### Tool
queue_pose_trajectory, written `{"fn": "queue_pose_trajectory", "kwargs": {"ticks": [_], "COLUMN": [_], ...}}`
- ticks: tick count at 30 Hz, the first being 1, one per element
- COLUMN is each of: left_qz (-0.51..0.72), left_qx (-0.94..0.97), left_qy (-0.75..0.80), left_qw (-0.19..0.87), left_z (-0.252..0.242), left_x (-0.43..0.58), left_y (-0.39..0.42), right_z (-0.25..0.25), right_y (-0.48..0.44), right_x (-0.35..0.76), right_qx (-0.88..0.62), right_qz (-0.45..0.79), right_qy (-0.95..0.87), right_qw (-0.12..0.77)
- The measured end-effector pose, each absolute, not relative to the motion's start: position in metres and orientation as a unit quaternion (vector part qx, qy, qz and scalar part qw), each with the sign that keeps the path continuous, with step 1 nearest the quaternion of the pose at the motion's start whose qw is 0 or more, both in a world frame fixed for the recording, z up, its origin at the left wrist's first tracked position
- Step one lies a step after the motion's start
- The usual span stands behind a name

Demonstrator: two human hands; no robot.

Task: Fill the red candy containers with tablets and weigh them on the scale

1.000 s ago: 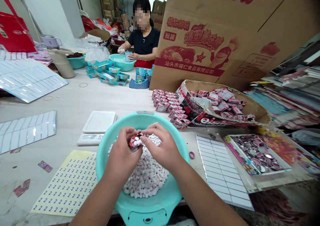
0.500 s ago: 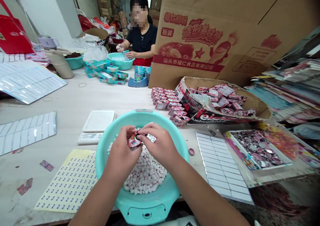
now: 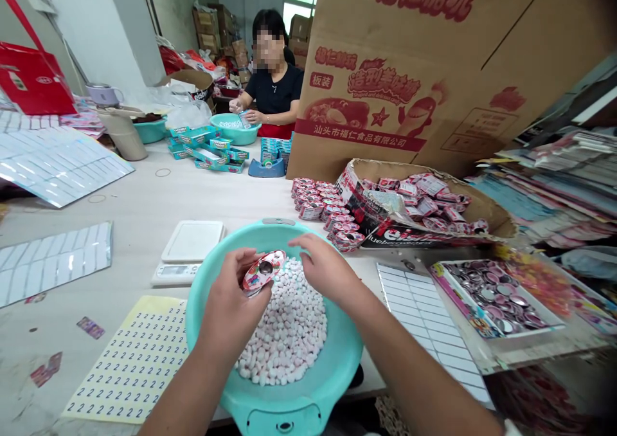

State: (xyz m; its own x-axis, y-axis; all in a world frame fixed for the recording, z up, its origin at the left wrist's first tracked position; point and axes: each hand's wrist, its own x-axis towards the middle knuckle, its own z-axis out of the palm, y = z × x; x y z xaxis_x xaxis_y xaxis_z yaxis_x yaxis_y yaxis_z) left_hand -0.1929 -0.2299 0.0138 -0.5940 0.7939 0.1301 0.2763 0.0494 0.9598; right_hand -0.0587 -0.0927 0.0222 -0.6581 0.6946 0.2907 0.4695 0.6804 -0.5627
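My left hand (image 3: 237, 298) holds a small red and white printed box (image 3: 255, 278) with a dark round opening in its upper face. Beside it, my right hand (image 3: 330, 270) is off the box, its fingers apart and nothing between them. Both hands are above a turquoise basin (image 3: 337, 352), in which lies a heap of small white and pale pink candies (image 3: 289, 333).
A white scale (image 3: 190, 242) and a sheet of number stickers (image 3: 128, 359) lie left of the basin. Finished-looking boxes (image 3: 311, 209) stand behind it, beside an open carton (image 3: 400, 236). A tray of round lids (image 3: 501, 294) is right. Across the table sits a person (image 3: 274, 92).
My right hand has let go of the box and moved right, its fingers opening. The box in my left hand now shows its round opening. The whole view has shifted slightly.
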Motion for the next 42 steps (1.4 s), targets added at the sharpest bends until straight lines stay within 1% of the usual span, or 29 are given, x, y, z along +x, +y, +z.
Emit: {"fn": "queue_pose_trajectory", "kwargs": {"ticks": [2,5,7,10,13,16,19,21,24,26,27,29,32,35,38,42], "left_qz": [0.582,0.584,0.574,0.549,0.53,0.526,0.52,0.515,0.506,0.497,0.493,0.488,0.485,0.491,0.49,0.486], "left_qx": [0.379,0.375,0.38,0.385,0.387,0.39,0.393,0.401,0.42,0.431,0.436,0.443,0.443,0.437,0.435,0.437], "left_qy": [0.683,0.685,0.692,0.707,0.719,0.722,0.728,0.725,0.72,0.72,0.72,0.718,0.72,0.719,0.723,0.728], "left_qw": [0.224,0.221,0.219,0.224,0.228,0.221,0.214,0.218,0.222,0.22,0.221,0.224,0.224,0.225,0.22,0.208], "left_z": [0.015,0.016,0.016,0.015,0.013,0.014,0.015,0.015,0.014,0.014,0.014,0.015,0.015,0.014,0.015,0.016], "left_x": [-0.194,-0.195,-0.196,-0.198,-0.199,-0.199,-0.199,-0.199,-0.198,-0.197,-0.196,-0.196,-0.195,-0.194,-0.194,-0.195], "left_y": [-0.23,-0.23,-0.229,-0.229,-0.229,-0.228,-0.227,-0.228,-0.228,-0.228,-0.227,-0.227,-0.226,-0.226,-0.224,-0.224], "right_z": [0.015,0.004,0.001,0.002,0.0,-0.006,-0.004,0.004,0.023,0.032,0.035,0.034,0.027,0.022,0.019,0.013], "right_y": [-0.084,-0.092,-0.11,-0.139,-0.155,-0.159,-0.154,-0.146,-0.132,-0.126,-0.125,-0.128,-0.139,-0.145,-0.144,-0.143], "right_x": [-0.061,-0.068,-0.069,-0.064,-0.054,-0.05,-0.05,-0.051,-0.051,-0.051,-0.053,-0.056,-0.064,-0.067,-0.066,-0.065], "right_qx": [-0.335,-0.302,-0.272,-0.216,-0.182,-0.185,-0.206,-0.254,-0.351,-0.376,-0.371,-0.341,-0.303,-0.295,-0.276,-0.222], "right_qz": [0.211,0.221,0.212,0.201,0.195,0.172,0.18,0.194,0.214,0.23,0.236,0.233,0.183,0.141,0.136,0.129], "right_qy": [-0.914,-0.925,-0.928,-0.939,-0.951,-0.957,-0.955,-0.946,-0.907,-0.88,-0.875,-0.884,-0.908,-0.913,-0.916,-0.919], "right_qw": [0.092,-0.069,-0.138,-0.174,-0.158,-0.14,-0.114,-0.053,0.097,0.178,0.201,0.217,0.225,0.245,0.259,0.3]}}
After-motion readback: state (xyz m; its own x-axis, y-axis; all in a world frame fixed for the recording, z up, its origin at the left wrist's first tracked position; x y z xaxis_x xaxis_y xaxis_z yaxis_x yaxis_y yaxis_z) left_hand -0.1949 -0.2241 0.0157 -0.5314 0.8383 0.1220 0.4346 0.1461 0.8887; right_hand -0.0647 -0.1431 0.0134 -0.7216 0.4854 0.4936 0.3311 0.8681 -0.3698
